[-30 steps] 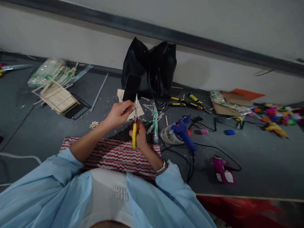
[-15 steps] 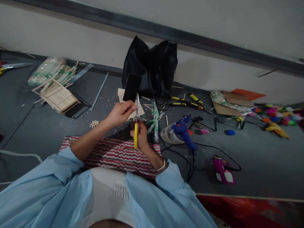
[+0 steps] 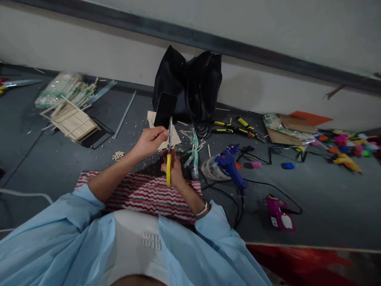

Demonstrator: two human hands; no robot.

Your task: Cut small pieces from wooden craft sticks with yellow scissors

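My right hand (image 3: 175, 170) is wrapped round the yellow handles of a pair of scissors (image 3: 168, 169), whose blades point away from me. Close against the blades, my left hand (image 3: 151, 141) is pinched; what sits between its fingertips is too small to make out. Beneath the hands a piece of brown paper (image 3: 176, 139) lies on the grey table, with a black phone (image 3: 165, 109) propped behind it. A small heap of short cut pieces (image 3: 118, 155) lies to the left of my hands. Stick bits and a torn green-and-clear wrapper (image 3: 195, 153) are on the right.
A small stick-built frame (image 3: 74, 123) stands at left by packed sticks (image 3: 64, 89). Behind is a black bag (image 3: 187, 83). To the right are a blue glue gun (image 3: 230, 165) on a tape roll, pliers (image 3: 238, 129), a purple power box (image 3: 279, 214) with cords, and colourful pompoms (image 3: 348, 145).
The scissors and my right hand have shifted slightly left. My left hand has moved a little left too, still pinched beside the blades.
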